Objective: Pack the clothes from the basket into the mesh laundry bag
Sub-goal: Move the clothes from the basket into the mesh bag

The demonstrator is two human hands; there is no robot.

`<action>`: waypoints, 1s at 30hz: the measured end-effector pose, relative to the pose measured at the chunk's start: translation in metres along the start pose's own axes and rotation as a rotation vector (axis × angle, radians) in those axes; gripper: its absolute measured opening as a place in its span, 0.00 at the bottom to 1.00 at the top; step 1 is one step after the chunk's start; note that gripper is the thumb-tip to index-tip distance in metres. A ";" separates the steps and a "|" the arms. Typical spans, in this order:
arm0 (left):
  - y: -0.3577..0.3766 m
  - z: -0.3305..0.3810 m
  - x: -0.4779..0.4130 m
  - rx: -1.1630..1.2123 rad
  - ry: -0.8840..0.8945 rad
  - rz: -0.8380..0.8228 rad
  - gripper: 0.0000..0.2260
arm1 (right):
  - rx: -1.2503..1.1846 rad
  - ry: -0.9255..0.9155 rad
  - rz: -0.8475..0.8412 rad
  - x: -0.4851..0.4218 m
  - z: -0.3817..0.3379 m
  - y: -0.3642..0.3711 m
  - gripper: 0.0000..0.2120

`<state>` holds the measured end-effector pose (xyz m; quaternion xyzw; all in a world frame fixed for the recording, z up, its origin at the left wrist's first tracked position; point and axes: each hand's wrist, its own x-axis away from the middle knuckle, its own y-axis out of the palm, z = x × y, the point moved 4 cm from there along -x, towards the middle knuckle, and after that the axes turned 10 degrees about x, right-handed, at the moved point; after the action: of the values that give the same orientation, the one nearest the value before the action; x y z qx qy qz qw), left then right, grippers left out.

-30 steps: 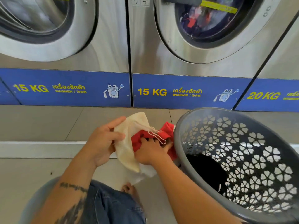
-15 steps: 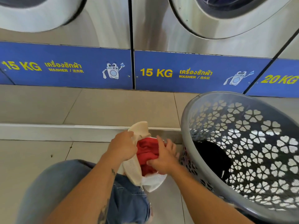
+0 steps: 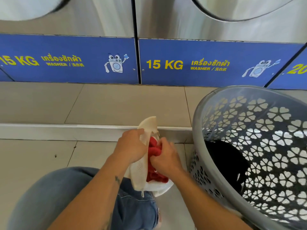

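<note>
A white mesh laundry bag (image 3: 141,170) hangs over my knee, its mouth held wide. My left hand (image 3: 131,146) grips the bag's left edge. A red garment (image 3: 153,150) sits mostly inside the bag, and my right hand (image 3: 166,158) is closed on it, pressing into the opening. To the right stands a grey plastic basket (image 3: 197,123) with flower-shaped holes, tilted toward me. A black garment (image 3: 227,161) lies at its bottom.
Steel washing machines with blue "15 KG" panels (image 3: 182,63) line the wall ahead. A raised tiled step (image 3: 66,130) runs in front of them. My knee in blue jeans (image 3: 49,196) fills the lower left, on a beige tiled floor.
The bag and both hands have dropped lower, toward my knee. The red garment, earlier spilling out beside the basket rim, has gone deeper into the bag. My view has tilted downward.
</note>
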<state>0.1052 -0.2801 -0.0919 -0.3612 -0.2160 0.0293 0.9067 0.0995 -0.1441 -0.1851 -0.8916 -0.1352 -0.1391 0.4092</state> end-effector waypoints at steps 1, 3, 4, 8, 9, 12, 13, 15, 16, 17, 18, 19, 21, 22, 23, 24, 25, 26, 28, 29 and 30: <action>-0.002 0.001 -0.001 0.002 -0.001 0.015 0.24 | -0.043 -0.069 0.049 0.002 -0.015 -0.002 0.20; -0.008 -0.001 -0.005 -0.013 -0.003 0.079 0.20 | -0.165 -0.206 0.109 0.004 -0.033 0.001 0.22; -0.011 -0.003 -0.007 -0.005 -0.009 0.104 0.20 | -0.215 -0.255 0.083 0.003 -0.032 0.009 0.23; -0.009 -0.012 -0.010 0.121 -0.038 0.060 0.23 | -0.005 -0.236 -0.297 0.003 0.017 0.047 0.32; -0.007 -0.012 -0.010 0.152 -0.039 0.046 0.24 | 0.100 -0.193 -0.336 0.000 0.030 0.049 0.34; -0.007 -0.007 -0.011 0.175 -0.026 0.068 0.26 | 0.234 -0.084 -0.291 -0.010 0.037 0.040 0.36; -0.008 -0.003 -0.011 0.156 -0.023 0.088 0.27 | 0.254 -0.048 -0.274 -0.012 0.032 0.034 0.37; -0.008 0.003 -0.012 0.123 -0.013 0.109 0.27 | 0.295 0.024 -0.264 -0.010 0.022 0.022 0.40; -0.007 0.005 -0.012 0.108 -0.004 0.112 0.28 | 0.322 0.048 -0.260 -0.007 0.018 0.014 0.41; -0.006 0.008 -0.011 0.095 0.003 0.112 0.28 | 0.351 0.065 -0.247 -0.002 0.015 0.003 0.41; -0.005 0.008 -0.010 0.083 0.011 0.111 0.28 | 0.375 0.069 -0.225 0.002 0.013 -0.006 0.40; -0.004 0.009 -0.009 0.069 0.017 0.109 0.27 | 0.395 0.065 -0.202 0.009 0.010 -0.015 0.38; -0.003 0.009 -0.006 0.043 0.032 0.108 0.26 | 0.415 0.033 -0.171 0.026 0.001 -0.031 0.34; -0.002 0.010 -0.004 0.031 0.041 0.107 0.25 | 0.414 0.001 -0.166 0.034 -0.005 -0.038 0.32; -0.001 0.011 -0.001 0.017 0.048 0.102 0.25 | 0.408 -0.042 -0.167 0.044 -0.014 -0.043 0.31; 0.000 0.012 0.001 0.003 0.055 0.093 0.24 | 0.381 -0.105 -0.159 0.054 -0.026 -0.051 0.30; 0.001 0.013 0.004 -0.011 0.061 0.083 0.24 | 0.360 -0.167 -0.154 0.064 -0.038 -0.057 0.27; 0.002 0.014 0.006 -0.017 0.064 0.069 0.24 | 0.351 -0.228 -0.144 0.073 -0.049 -0.065 0.24; 0.003 0.013 0.010 0.011 0.068 0.046 0.23 | 0.330 -0.325 -0.132 0.091 -0.073 -0.090 0.19; 0.003 0.013 0.012 0.029 0.069 0.041 0.22 | 0.291 -0.352 -0.129 0.098 -0.084 -0.107 0.19; 0.002 0.013 0.014 0.039 0.075 0.042 0.22 | 0.238 -0.358 -0.120 0.107 -0.093 -0.127 0.20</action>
<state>0.1126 -0.2675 -0.0802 -0.3487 -0.1736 0.0388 0.9202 0.1402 -0.1216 -0.0006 -0.8378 -0.2740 0.0142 0.4720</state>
